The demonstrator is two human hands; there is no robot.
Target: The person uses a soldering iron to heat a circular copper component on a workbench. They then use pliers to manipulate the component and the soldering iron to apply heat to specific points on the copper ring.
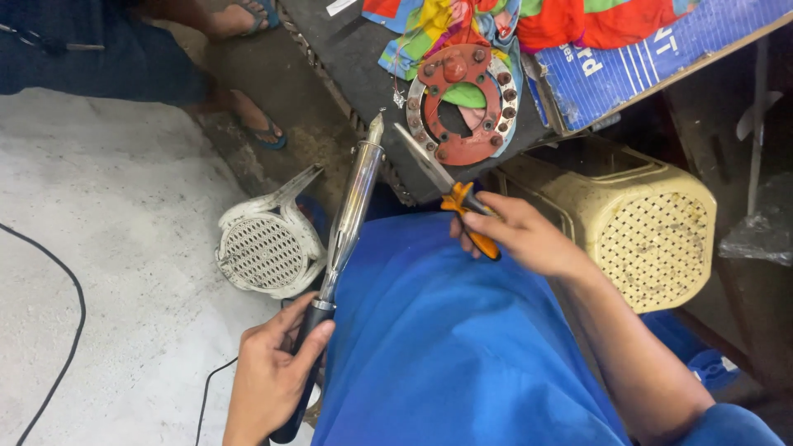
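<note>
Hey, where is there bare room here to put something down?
The pale concrete floor left of the white fan guard, between it and the black cable, is bare. It is crowded at the top: the red ring plate and coloured cloth cover the dark bench.

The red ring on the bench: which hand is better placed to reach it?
Probably the right hand: it holds the scissors just below the red ring. The left hand grips the soldering iron lower down.

A repair workshop: bare concrete floor (107, 248), with a rusty metal ring (462, 103) and rags (462, 25) on the counter (347, 58) above it.
</note>
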